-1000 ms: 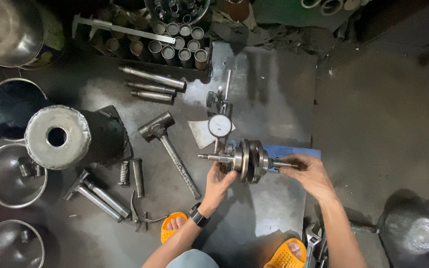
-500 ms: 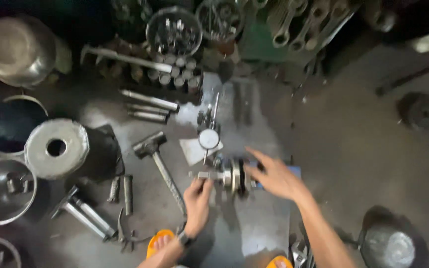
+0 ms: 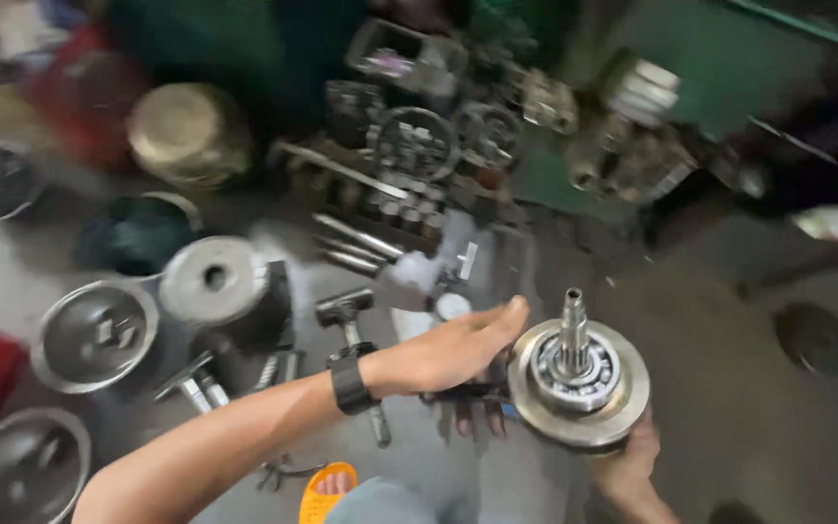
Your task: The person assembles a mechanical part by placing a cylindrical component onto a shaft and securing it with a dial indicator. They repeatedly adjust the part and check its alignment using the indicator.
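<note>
Workshop floor crowded with tools and metal parts

A hammer (image 3: 345,312) lies beside a heavy steel cylinder (image 3: 213,279) on the grey floor; round metal bowls (image 3: 95,336) sit to the left, a dial gauge (image 3: 453,305) and steel rods (image 3: 359,239) lie farther back, and a tray of sockets (image 3: 409,209) stands before blurred engine parts.

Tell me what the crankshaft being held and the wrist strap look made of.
Crankshaft: looks like bare steel, grey machined sheen on disc and splined shaft, a brighter bearing ring around the shaft. Wrist strap: matte black, probably rubber or plastic; blur leaves it open.
</note>
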